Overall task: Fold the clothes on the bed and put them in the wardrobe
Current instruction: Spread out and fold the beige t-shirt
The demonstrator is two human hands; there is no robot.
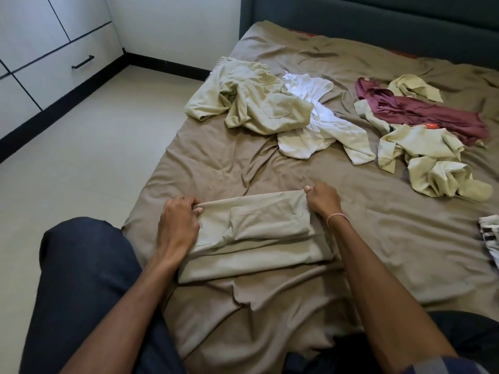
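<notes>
Folded khaki garment (256, 236) (far corners pinched) between both hands.

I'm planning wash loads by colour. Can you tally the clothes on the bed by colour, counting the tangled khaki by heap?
Folded khaki garment: 1
Crumpled khaki heaps: 2, the left heap and the right heap
White garment: 1
Maroon garment: 1
Striped piece, cut off by the frame: 1
Total: 6. The pieces inside each heap cannot be told apart.

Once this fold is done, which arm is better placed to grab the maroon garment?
Likely right: its grip sits nearer the maroon garment, far right on the bed; left would cross over.
</notes>
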